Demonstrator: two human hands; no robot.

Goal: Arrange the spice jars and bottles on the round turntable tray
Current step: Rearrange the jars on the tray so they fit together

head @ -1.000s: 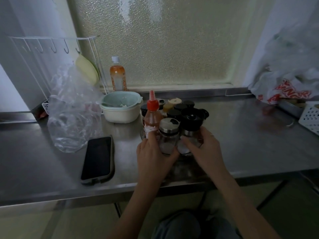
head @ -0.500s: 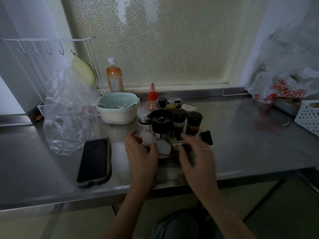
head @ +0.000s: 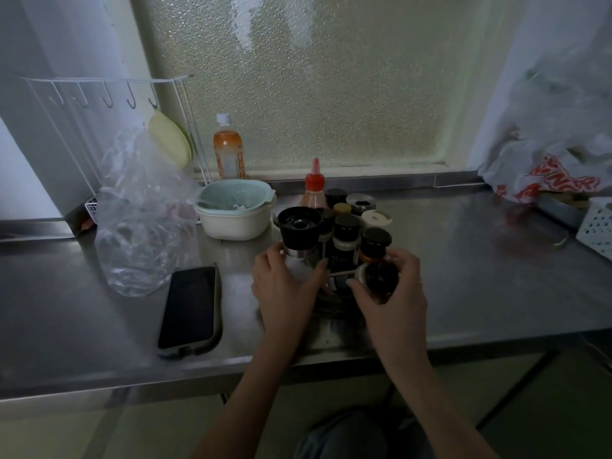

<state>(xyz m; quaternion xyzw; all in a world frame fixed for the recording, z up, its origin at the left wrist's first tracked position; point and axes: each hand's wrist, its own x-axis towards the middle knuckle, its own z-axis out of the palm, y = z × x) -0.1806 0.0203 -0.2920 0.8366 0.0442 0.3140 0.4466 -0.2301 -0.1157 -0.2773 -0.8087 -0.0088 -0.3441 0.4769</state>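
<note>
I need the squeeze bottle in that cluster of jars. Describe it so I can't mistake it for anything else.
Start at the frosted glass window, then drop to the cluster of dark-lidded spice jars on the steel counter. At the cluster's far edge stands the red-orange squeeze bottle. It alone has a pointed red nozzle cap; its neighbours have flat lids.

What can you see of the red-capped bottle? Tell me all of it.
The red-capped bottle stands upright at the far side of the cluster of jars, near the window sill. It has a pointed red nozzle cap over a clear, plastic-looking body filled with reddish-orange sauce. Only its cap and shoulders show; jars in front hide the rest, so its base and footing cannot be seen. A black-lidded jar sits close on its right; contact cannot be judged. Neither hand touches it.
</note>
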